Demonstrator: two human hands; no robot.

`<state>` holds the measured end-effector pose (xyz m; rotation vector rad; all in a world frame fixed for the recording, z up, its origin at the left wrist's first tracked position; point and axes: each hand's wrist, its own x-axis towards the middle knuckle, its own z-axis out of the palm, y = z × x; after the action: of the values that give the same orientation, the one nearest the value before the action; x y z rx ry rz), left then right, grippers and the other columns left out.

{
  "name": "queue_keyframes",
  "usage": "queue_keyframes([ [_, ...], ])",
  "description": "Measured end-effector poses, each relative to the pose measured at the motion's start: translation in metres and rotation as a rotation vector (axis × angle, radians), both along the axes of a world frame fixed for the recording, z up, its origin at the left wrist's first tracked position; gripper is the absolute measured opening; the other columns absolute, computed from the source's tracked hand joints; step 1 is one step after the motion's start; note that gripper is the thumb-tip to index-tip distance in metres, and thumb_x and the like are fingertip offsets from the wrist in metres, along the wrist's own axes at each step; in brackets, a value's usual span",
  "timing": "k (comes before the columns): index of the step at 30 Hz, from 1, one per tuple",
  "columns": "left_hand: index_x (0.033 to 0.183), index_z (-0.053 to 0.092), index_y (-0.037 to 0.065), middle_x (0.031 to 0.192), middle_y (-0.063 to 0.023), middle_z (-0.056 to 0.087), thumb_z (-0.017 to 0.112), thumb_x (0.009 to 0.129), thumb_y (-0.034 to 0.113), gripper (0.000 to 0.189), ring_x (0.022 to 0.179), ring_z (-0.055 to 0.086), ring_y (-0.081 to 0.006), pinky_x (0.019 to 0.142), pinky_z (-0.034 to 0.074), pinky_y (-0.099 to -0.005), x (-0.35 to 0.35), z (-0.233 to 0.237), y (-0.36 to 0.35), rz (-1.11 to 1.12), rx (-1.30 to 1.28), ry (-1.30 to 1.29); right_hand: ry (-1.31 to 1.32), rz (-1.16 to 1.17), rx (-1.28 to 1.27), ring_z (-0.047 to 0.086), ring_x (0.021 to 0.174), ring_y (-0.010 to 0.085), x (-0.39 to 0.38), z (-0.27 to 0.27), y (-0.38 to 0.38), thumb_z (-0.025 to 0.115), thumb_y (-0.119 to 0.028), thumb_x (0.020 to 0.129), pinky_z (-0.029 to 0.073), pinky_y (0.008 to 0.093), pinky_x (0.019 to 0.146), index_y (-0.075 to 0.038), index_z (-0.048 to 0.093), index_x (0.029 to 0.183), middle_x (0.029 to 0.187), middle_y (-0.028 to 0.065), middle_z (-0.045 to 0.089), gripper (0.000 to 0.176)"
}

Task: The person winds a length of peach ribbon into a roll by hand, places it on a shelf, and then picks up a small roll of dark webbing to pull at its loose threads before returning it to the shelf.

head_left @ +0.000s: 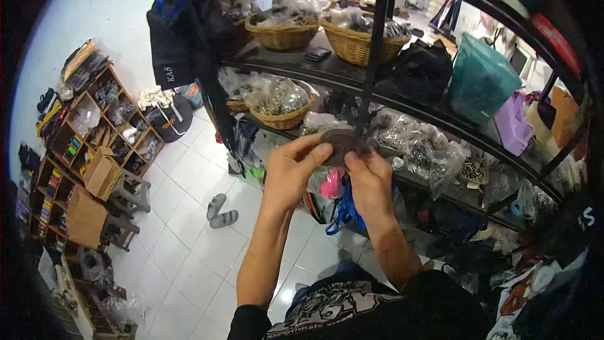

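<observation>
Between both hands I hold a dark brown, round flat piece, raised in front of the shelf; its exact kind cannot be made out. My left hand pinches its left edge with thumb and fingers. On the opposite edge my right hand grips it, thumb on the near face. Behind the hands are clear plastic bags of small metal parts on the lower shelf. A pink bundle hangs just below, between my wrists.
A black metal shelf carries wicker baskets of bagged parts, a teal bin and a purple plastic container. On the white tiled floor lie grey sandals. A wooden cubby rack and stools stand at left.
</observation>
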<state>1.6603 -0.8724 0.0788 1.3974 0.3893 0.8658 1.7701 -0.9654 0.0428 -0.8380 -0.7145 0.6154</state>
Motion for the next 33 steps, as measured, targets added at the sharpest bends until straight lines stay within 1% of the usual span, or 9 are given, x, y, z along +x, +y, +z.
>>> queue_keyframes([
  [7,0.107,0.065,-0.005,0.093,-0.0067,0.067,0.070,0.084,0.014,0.031,0.082,0.060,-0.0105,0.076,0.048,-0.0239,-0.024,-0.007,-0.011,-0.051,-0.014,-0.082,0.010,0.047,-0.023,0.058,0.094,0.0116,-0.027,0.004,-0.023,0.057,-0.010,0.092,0.046,0.0250,0.086,0.005,0.058,0.115,0.106,0.0065,0.063,0.028],
  [10,0.107,0.065,-0.006,0.094,-0.0082,0.068,0.069,0.084,0.012,0.029,0.084,0.061,-0.0118,0.076,0.048,-0.0241,-0.024,-0.011,-0.015,-0.099,-0.045,-0.089,-0.059,-0.104,-0.051,0.058,0.093,0.0114,-0.028,0.001,-0.032,0.058,-0.010,0.091,0.046,0.0242,0.085,0.005,0.057,0.117,0.108,0.0066,0.063,0.030],
  [15,0.108,0.065,-0.006,0.095,-0.0111,0.068,0.069,0.082,0.007,0.029,0.084,0.062,-0.0136,0.074,0.049,-0.0240,-0.008,0.000,-0.038,-0.036,0.066,-0.006,-0.144,-0.233,-0.186,0.058,0.083,0.0093,-0.016,0.007,-0.061,0.063,-0.010,0.087,0.046,0.0221,0.075,0.005,0.062,0.109,0.094,0.0045,0.066,0.026],
  [20,0.109,0.065,-0.004,0.098,-0.0086,0.067,0.068,0.085,0.012,0.030,0.089,0.061,-0.0130,0.081,0.048,-0.0252,0.046,0.007,-0.067,-0.062,0.273,-0.039,-0.227,-0.439,-0.136,0.061,0.089,0.0116,0.019,0.018,-0.096,0.067,-0.011,0.086,0.048,0.0244,0.082,0.005,0.060,0.113,0.101,0.0073,0.066,0.032],
  [22,0.113,0.063,-0.004,0.102,-0.0081,0.066,0.068,0.085,0.013,0.032,0.093,0.060,-0.0132,0.084,0.047,-0.0258,0.068,0.013,-0.086,-0.143,0.196,-0.163,-0.239,-0.469,-0.089,0.061,0.094,0.0130,0.048,0.013,-0.110,0.067,-0.007,0.086,0.049,0.0252,0.084,0.005,0.059,0.115,0.102,0.0084,0.065,0.032],
  [25,0.120,0.058,-0.003,0.108,-0.0091,0.064,0.066,0.087,0.011,0.037,0.095,0.061,-0.0147,0.087,0.047,-0.0266,0.098,0.020,-0.107,-0.297,0.120,-0.233,-0.289,-0.514,-0.039,0.059,0.098,0.0144,0.070,0.048,-0.145,0.064,0.004,0.083,0.047,0.0264,0.089,0.009,0.055,0.118,0.106,0.0083,0.063,0.037],
  [26,0.121,0.057,-0.003,0.109,-0.0097,0.063,0.065,0.088,0.010,0.037,0.096,0.061,-0.0151,0.088,0.047,-0.0267,0.107,0.020,-0.113,-0.348,0.097,-0.227,-0.391,-0.535,0.086,0.059,0.097,0.0138,0.084,0.055,-0.153,0.065,0.004,0.083,0.047,0.0253,0.087,0.008,0.054,0.121,0.106,0.0079,0.063,0.040],
  [28,0.119,0.058,-0.004,0.111,-0.0107,0.064,0.065,0.088,0.010,0.035,0.102,0.061,-0.0159,0.087,0.048,-0.0266,0.117,0.030,-0.127,-0.365,0.116,-0.202,-0.424,-0.606,-0.010,0.059,0.103,0.0167,0.096,0.089,-0.180,0.066,0.001,0.083,0.048,0.0288,0.090,0.007,0.056,0.119,0.113,0.0117,0.060,0.038],
  [33,0.120,0.057,-0.002,0.107,-0.0082,0.063,0.066,0.088,0.012,0.037,0.096,0.061,-0.0139,0.084,0.048,-0.0256,0.154,0.017,-0.145,-0.416,0.192,-0.248,-0.751,-0.813,0.133,0.059,0.103,0.0164,0.142,0.156,-0.209,0.068,0.000,0.081,0.048,0.0285,0.090,0.002,0.055,0.122,0.112,0.0091,0.060,0.043],
])
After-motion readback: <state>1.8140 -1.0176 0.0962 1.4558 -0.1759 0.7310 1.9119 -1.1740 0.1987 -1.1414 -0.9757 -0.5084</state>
